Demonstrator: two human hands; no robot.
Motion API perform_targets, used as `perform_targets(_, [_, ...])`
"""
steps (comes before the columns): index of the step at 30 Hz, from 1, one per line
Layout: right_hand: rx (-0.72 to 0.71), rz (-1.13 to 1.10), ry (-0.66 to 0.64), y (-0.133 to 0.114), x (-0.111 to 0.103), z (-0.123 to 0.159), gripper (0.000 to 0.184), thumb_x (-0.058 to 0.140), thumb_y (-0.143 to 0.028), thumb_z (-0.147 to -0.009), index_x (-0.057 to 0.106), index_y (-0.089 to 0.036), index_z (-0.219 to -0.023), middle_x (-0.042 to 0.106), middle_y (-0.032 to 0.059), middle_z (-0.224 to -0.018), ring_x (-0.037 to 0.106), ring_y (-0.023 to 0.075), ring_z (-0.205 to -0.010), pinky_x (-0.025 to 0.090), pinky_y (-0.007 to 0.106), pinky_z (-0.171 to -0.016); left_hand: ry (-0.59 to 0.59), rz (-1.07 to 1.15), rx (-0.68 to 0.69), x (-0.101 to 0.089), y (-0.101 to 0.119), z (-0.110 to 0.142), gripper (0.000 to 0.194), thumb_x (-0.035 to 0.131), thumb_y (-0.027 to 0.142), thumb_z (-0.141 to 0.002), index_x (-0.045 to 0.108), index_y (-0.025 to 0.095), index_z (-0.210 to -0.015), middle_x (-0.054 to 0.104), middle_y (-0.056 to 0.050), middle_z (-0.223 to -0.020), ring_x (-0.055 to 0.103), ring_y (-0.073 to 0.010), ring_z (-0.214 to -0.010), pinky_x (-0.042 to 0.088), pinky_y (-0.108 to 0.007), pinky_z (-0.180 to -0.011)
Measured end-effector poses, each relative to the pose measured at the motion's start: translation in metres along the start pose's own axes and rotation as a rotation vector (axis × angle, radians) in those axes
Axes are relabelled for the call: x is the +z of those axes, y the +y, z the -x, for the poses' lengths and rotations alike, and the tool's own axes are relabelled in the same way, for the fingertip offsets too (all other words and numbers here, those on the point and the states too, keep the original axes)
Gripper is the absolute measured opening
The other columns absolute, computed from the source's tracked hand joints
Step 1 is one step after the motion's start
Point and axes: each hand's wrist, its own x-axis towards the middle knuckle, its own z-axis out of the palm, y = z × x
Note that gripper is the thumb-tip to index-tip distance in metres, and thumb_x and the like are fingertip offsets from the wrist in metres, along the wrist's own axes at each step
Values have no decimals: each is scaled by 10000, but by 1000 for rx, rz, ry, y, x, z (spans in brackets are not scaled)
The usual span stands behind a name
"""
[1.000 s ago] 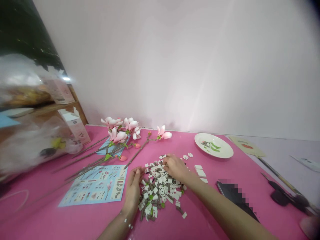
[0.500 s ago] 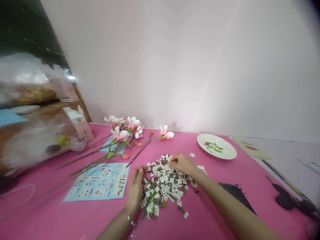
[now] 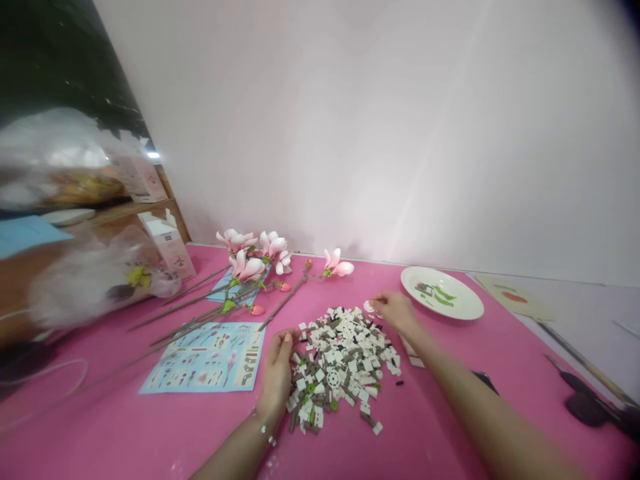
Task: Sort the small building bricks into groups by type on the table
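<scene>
A heap of small building bricks [image 3: 345, 357], mostly white and grey-brown with a few green and black ones, lies on the pink tabletop. My left hand [image 3: 279, 363] rests along the heap's left edge, fingers loosely curved and nothing visible in them. Just past the heap's far right edge, my right hand [image 3: 397, 311] has its fingertips pinched at a small round white brick [image 3: 369, 307]. Partly under my right forearm lie flat white pieces [image 3: 411, 351]. A spoked white wheel piece [image 3: 333, 379] shows on top of the heap.
Pink magnolia stems [image 3: 247, 267] and a light-blue printed sheet [image 3: 205, 363] lie to the left. A white plate [image 3: 467, 305] with green pieces stands back right. Scissors [image 3: 585, 403] lie far right. Boxes [image 3: 175, 247] and plastic bags [image 3: 90, 273] sit at the left.
My right hand has moved from the heap's top to the right, over where a white wheel piece lay. My left hand stays beside the heap. The view has shifted slightly.
</scene>
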Motion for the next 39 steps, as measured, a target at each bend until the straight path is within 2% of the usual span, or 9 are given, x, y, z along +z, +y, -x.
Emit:
perform_targets(7, [-11,61,92,23,-14,16,277,466,-155,-849,743,-149,-869,728,118,-909,653,231,-869,456,313,-753,13,-105,20,1,4,4,301,542,463,-857,654,210,-978,691,-61,-1044,608,-205,-893,430,-287,-763])
perform_targets(12, [-232,19,-3,-5,2,44,334,439,-241,-910,706,-199,-1106,659,95,-1213,596,227,-1115,449,381,-960,-4,-146,19,1,6,6,334,509,479,-865,635,205,-1009,676,-61,-1042,593,-196,-859,415,-268,-698])
perform_targets(16, [-341,9,-133,-32,18,66,476,427,-393,-939,544,-183,-1350,465,98,-1454,410,253,-1348,332,445,-1108,-31,-195,24,3,5,6,349,519,470,-839,619,195,-1029,669,-64,-1015,577,-189,-788,415,-272,-653])
perform_targets(19, [-345,33,-232,-53,28,78,572,387,-441,-953,413,-152,-1446,306,127,-1536,253,296,-1429,228,513,-1149,-47,-197,82,4,2,4,314,562,420,-790,630,191,-994,662,-73,-1025,583,-225,-937,442,-314,-785])
perform_targets(23, [-367,-63,-232,-72,46,84,541,368,-429,-966,442,-164,-1431,287,116,-1546,209,292,-1444,171,515,-1164,-89,-154,121,4,-3,0,335,599,400,-739,634,179,-988,662,-85,-1030,576,-259,-1033,418,-382,-937])
perform_targets(26, [-386,-261,-179,-72,55,79,460,378,-405,-967,553,-209,-1344,467,77,-1455,372,252,-1373,267,455,-1132,-117,-163,121,2,-5,-2,366,594,410,-753,622,168,-1026,660,-93,-1056,574,-268,-1057,399,-408,-975])
perform_targets(30, [-297,-352,-97,-51,41,63,436,315,-385,-975,678,-220,-1152,681,57,-1187,616,217,-1061,465,369,-900,-128,-194,105,0,-4,-2,367,566,412,-783,609,168,-1054,654,-90,-1072,574,-263,-1048,405,-402,-962])
perform_targets(35, [-234,-257,-105,-27,12,59,281,483,-347,-864,711,-194,-806,710,38,-815,616,178,-732,437,275,-670,-109,-172,92,3,2,1,342,581,384,-771,621,162,-1027,664,-83,-1044,581,-256,-1025,415,-370,-934])
perform_targets(39, [-225,-168,-117,-30,19,75,118,594,-286,-763,653,-198,-710,652,14,-746,556,158,-659,360,251,-592,-99,-154,110,5,5,5,290,594,342,-796,642,161,-1018,668,-83,-1045,583,-246,-1021,416,-349,-924])
